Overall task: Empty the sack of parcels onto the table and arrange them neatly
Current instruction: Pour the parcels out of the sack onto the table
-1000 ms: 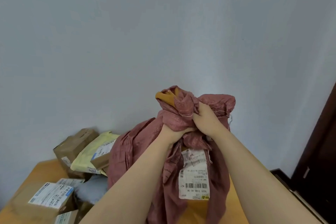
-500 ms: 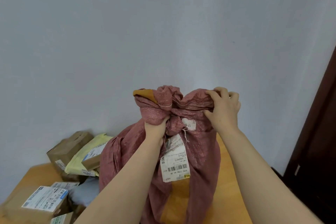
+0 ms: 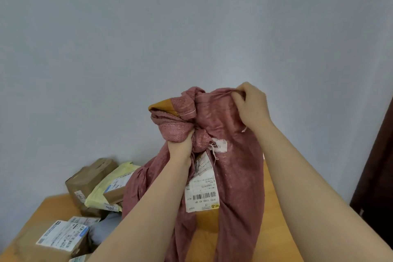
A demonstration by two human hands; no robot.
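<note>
At the gathered neck of the sack (image 3: 238, 176), your left hand (image 3: 180, 151) is fisted tight round the bunched pink fabric, just under the twisted top. Your right hand (image 3: 251, 106), higher and further right, pinches the upper hem between curled fingers and thumb, so the cloth is drawn taut between the two holds. From these grips the sack hangs down between your forearms over the wooden table (image 3: 51, 208); its lower end runs out of view. A white barcode label (image 3: 202, 195) hangs on its front just below your left fist. To the left of the sack, parcels lie on the table: a brown box (image 3: 91, 174) at the wall, a yellow mailer (image 3: 100, 195) leaning against it, and a labelled carton (image 3: 53, 238) nearest you.
</note>
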